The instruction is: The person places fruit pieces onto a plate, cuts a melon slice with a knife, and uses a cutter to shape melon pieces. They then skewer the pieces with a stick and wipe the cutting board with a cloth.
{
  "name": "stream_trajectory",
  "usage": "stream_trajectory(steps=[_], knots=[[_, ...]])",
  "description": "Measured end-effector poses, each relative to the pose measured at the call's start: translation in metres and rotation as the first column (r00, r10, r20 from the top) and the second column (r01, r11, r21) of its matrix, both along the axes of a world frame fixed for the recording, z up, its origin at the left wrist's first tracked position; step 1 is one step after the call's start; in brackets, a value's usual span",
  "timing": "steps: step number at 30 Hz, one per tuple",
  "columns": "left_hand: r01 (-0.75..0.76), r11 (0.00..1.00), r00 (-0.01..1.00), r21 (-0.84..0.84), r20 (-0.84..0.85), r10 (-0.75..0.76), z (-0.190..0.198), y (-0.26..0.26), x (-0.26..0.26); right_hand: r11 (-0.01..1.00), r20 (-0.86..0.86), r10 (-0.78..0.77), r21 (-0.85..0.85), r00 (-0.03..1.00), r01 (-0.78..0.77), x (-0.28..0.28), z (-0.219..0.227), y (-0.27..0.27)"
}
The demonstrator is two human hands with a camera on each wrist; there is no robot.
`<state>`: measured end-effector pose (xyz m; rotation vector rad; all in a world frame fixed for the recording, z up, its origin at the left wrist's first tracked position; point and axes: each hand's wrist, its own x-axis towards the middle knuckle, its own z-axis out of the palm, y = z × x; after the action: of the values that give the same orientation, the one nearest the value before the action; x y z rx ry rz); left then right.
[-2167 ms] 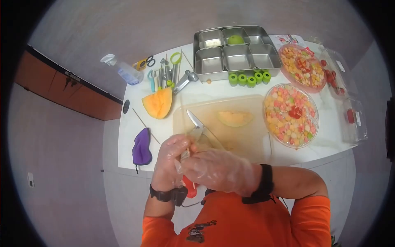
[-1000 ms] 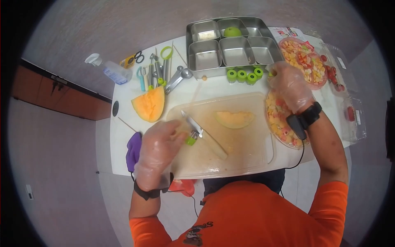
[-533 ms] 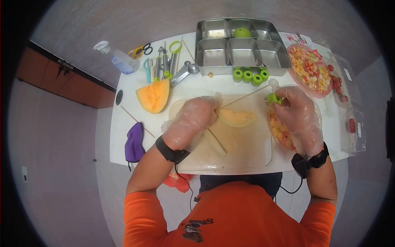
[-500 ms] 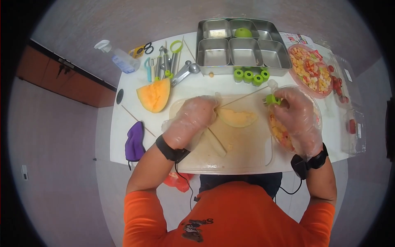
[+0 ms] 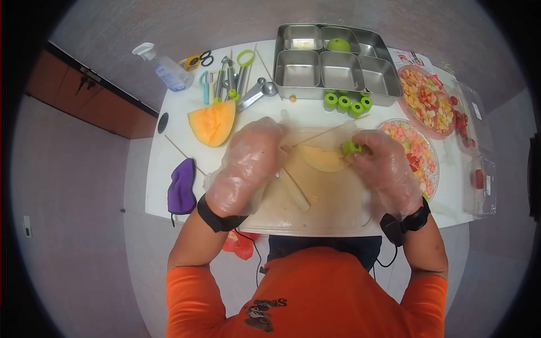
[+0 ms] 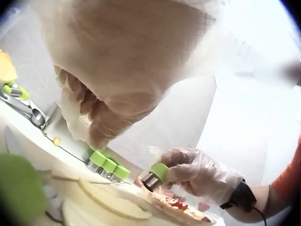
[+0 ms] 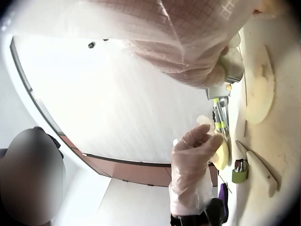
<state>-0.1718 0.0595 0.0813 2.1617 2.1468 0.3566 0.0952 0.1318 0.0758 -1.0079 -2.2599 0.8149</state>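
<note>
Right hand (image 5: 386,169) pinches green cutter (image 5: 351,147) beside melon slice (image 5: 323,159)

The left hand (image 5: 251,160) is loosely curled, nothing visible in it. Centre frame, the slice lies on the cutting board (image 5: 338,211); upper left, a melon wedge (image 5: 212,124) rests on the worktop (image 5: 156,174).

readable text: honestly none, sorry folks | orange shirt (image 5: 321,293): dark lettering, way too fuzzy | spray bottle (image 5: 173,75): bluish label, just a blur | printed sheet (image 5: 413,58): print too tiny | yellow packet (image 5: 190,62): dark marks, can't make 'em out | clear boxes (image 5: 483,206): pale labels, nothing legible
</note>
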Motion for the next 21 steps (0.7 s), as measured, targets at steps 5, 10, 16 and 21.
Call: stream_trajectory(steps=[5, 10, 16, 21], knots=[[0.215, 0.976, 0.976, -0.048, 0.051, -0.212, -0.037, 0.010, 0.023, 0.998, -0.049, -0.043, -0.047, 0.998, 0.041, -0.001, -0.010, 0.001], [0.235, 0.950, 0.972, -0.204, 0.045, -0.230, -0.046, 0.019, 0.031, 0.970, -0.051, -0.100, -0.228, 0.994, 0.086, 0.000, -0.005, -0.003], [0.196, 0.940, 0.980, -0.281, 0.091, -0.177, -0.048, 0.015, 0.030, 0.802, -0.211, -0.248, -0.591, 0.945, 0.079, -0.007, -0.010, -0.008], [0.241, 0.942, 0.965, -0.232, 0.163, -0.207, -0.053, 0.013, 0.025, 0.977, 0.016, -0.035, -0.211, 0.999, 0.038, -0.009, -0.008, -0.006]])
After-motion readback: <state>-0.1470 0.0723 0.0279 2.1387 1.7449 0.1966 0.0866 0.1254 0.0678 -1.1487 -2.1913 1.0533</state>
